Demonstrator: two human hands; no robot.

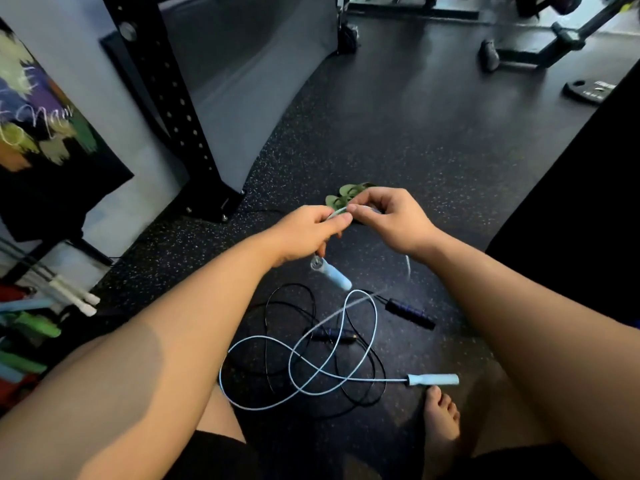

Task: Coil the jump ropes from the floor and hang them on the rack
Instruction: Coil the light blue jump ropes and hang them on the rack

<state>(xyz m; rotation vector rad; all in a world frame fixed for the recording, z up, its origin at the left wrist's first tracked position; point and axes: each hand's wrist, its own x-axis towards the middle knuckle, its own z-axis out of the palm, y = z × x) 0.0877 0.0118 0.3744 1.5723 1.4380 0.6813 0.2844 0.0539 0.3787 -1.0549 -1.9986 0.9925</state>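
Observation:
A light blue jump rope [304, 362] lies looped on the dark floor, tangled over a black jump rope [277, 327]. My left hand [306, 230] grips the blue rope near one end, and its light blue handle [334, 277] hangs below the fist. My right hand [388, 216] pinches the same cord right beside the left fingers. The other blue handle [434, 380] rests on the floor by my bare foot [441, 420]. The black rope's handles [410, 312] lie among the loops.
A black perforated rack upright [173, 98] stands at the left with its base bolted down. Green sandals [343, 197] lie beyond my hands. Coloured handles and bands [31, 327] sit low at the left. Weight equipment [540, 46] and a plate [588, 91] are at far right.

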